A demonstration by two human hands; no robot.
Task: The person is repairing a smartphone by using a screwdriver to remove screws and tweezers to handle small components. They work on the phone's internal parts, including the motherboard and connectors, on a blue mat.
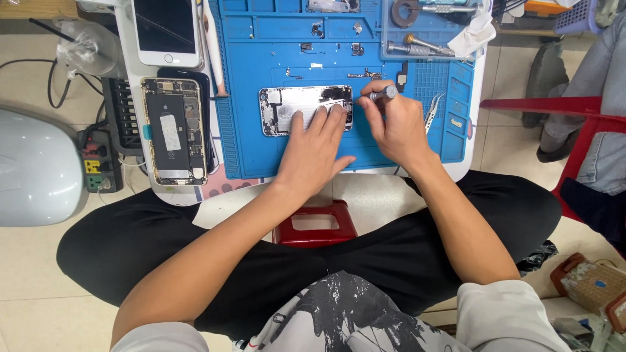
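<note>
An opened phone housing (297,104), silver inside, lies on a blue repair mat (248,140). My left hand (313,150) rests flat on it, fingers spread over its right half, holding it down. My right hand (391,127) grips a small grey screwdriver (381,94), its tip down at the housing's right end. Small screws and parts (355,49) lie on the mat above the phone.
A second opened phone (174,130) with its battery showing lies left of the mat, a white phone (166,29) above it. Tweezers (432,111) rest at the mat's right. A power strip (98,166) sits on the floor left, a red stool (316,225) below, another seated person (596,85) at right.
</note>
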